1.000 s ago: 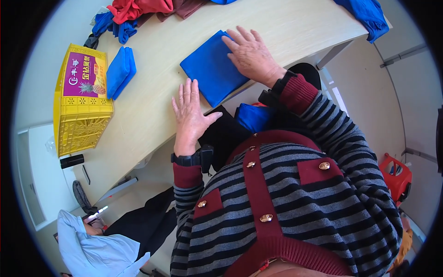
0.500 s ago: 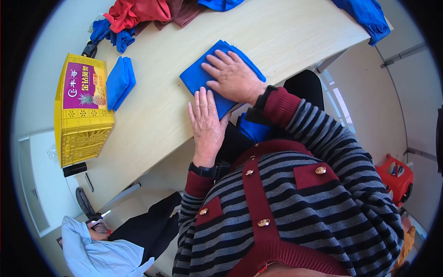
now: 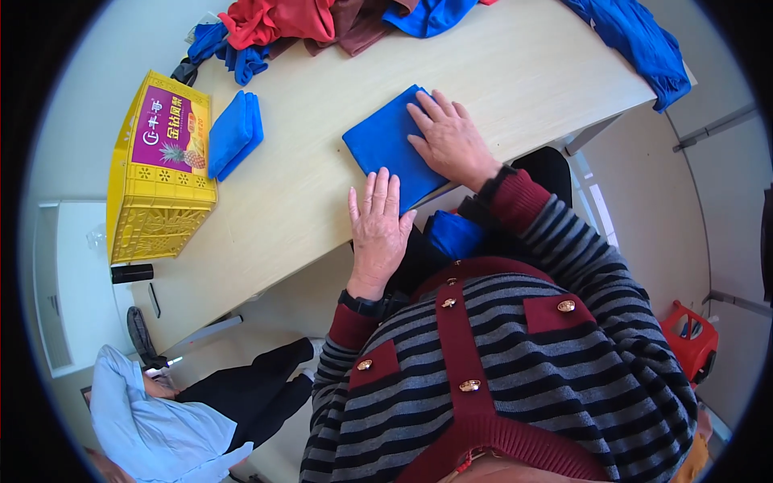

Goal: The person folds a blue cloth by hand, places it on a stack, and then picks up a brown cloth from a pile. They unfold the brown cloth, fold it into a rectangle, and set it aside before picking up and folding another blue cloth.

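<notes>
A folded blue cloth lies flat near the front edge of the table. My right hand rests on its right side, palm down, with the fingers spread. At the near left edge of the same cloth lies my left hand, also flat, its fingertips on the fabric and its thumb out along the near corner. Neither hand grips anything. Farther left, two folded blue cloths lean together against a yellow basket. Some blue fabric shows below the table edge, by my lap.
The yellow basket with a pineapple label stands at the left. Red cloth, brown cloth and blue cloth are heaped along the far side. More blue cloth hangs over the right corner. A person in a light shirt is at lower left.
My right hand has slid to the right edge of the cloth, where loose layers showed before; that side now looks narrower. My left hand stays at the near left edge. The whole view has shifted slightly.
</notes>
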Demonstrator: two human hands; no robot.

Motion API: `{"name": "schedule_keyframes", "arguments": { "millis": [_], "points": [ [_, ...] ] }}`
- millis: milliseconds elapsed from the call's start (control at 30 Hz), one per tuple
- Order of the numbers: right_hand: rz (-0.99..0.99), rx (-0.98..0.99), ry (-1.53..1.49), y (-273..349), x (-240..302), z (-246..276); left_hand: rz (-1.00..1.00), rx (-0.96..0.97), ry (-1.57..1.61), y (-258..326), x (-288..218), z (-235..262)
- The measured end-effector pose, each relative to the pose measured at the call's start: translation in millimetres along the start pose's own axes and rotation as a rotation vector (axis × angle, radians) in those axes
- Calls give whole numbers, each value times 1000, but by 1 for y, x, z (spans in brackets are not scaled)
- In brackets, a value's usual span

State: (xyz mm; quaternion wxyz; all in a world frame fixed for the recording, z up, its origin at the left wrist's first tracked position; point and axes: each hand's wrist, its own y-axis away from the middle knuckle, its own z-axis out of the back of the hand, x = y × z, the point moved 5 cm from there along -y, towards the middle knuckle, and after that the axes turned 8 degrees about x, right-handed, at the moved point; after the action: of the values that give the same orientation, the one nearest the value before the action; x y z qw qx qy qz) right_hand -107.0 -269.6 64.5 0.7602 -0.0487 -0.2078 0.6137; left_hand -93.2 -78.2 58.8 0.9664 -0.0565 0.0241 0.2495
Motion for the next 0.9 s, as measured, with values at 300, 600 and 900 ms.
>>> {"name": "schedule_keyframes", "arguments": {
  "millis": [300,600,900],
  "points": [
    [11,129,-113,49,20,40,-3,-171,10,-64,51,19],
    [66,228,-67,3,-2,18,157,-211,-22,-47,53,12],
    [176,99,-105,-22,15,3,316,-156,6,-11,41,23]
  ]
}}
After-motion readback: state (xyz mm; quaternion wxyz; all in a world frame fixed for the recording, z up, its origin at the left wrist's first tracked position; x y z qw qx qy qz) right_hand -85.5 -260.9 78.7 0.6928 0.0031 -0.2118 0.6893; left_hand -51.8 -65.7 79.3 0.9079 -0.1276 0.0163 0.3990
